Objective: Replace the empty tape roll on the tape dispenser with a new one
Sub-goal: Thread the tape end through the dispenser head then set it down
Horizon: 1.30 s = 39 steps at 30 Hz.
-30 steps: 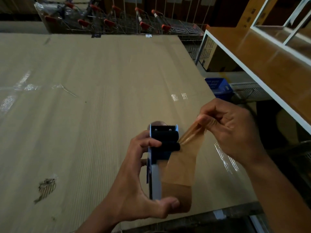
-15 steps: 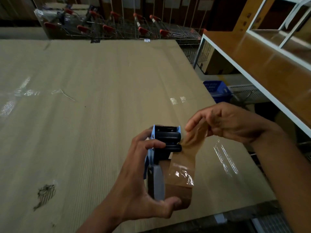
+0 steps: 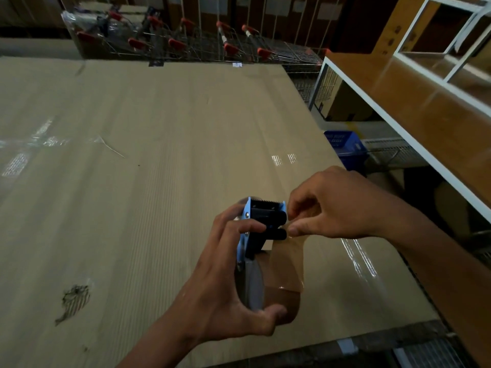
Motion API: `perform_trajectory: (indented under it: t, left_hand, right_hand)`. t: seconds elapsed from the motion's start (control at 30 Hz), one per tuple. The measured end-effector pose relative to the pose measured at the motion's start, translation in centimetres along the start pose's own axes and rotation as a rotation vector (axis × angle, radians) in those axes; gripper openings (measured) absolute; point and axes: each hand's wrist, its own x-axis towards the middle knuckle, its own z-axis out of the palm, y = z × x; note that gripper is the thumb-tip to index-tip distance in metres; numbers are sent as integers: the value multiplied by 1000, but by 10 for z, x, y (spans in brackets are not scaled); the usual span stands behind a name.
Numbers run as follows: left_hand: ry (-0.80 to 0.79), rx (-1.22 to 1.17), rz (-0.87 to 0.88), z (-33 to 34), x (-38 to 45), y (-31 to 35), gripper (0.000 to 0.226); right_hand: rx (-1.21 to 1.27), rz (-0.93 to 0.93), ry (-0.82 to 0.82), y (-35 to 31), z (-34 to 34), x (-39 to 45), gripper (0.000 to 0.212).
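Note:
My left hand (image 3: 220, 282) grips a blue and black tape dispenser (image 3: 261, 224), toothed blade pointing away from me, above a large cardboard sheet. A brown tape roll (image 3: 281, 296) sits mounted on its near end, my left thumb pressing the roll's underside. A pulled-out strip of brown tape (image 3: 288, 264) runs from the roll up to the black rollers. My right hand (image 3: 332, 205) pinches the strip's free end right beside the rollers, at the dispenser's right side.
The cardboard sheet (image 3: 146, 168) covers the work surface, with a torn patch (image 3: 74, 301) at the near left and clear tape marks at far left. A row of shopping trolleys (image 3: 202, 43) stands behind. A white-framed wooden shelf (image 3: 414, 102) and a blue crate (image 3: 345, 147) are at right.
My right hand has moved left and down, bringing the tape's free end from out at the right up close against the dispenser's rollers. My left hand keeps its grip.

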Motion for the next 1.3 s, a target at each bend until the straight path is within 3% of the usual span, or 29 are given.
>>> perform_trajectory:
  t: [0.17,0.37,0.7,0.83,1.07,1.2,1.3]
  left_hand:
    - [-5,-35,-13,-1,1,1,90]
    - [-40,-42,-39,-3,5,2,89]
    - [-180,-21,-129,-3,4,-1,96]
    - [-245,-17,-141,2,8,-6,94]
    - [-352,-104,-241,8,3,-31,96]
    - [-436,-198,-329,19,1,-59,88]
    - [-476,-195,-350,29,-1,-75,87]
  right_hand:
    - [-44,-40,27,-1,3,3,15]
    - [-181,-183,194,-1,14,-2,13]
    - [-248,-195,156,-5,16,-4,19]
    - [-329,-153,47,-7,23,1,25]
    - [-147,-121,-152,4,35,13,12]
    - [-232,-94,-208,6,65,26,11]
    - [-155,-66,-284,9,84,33,5]
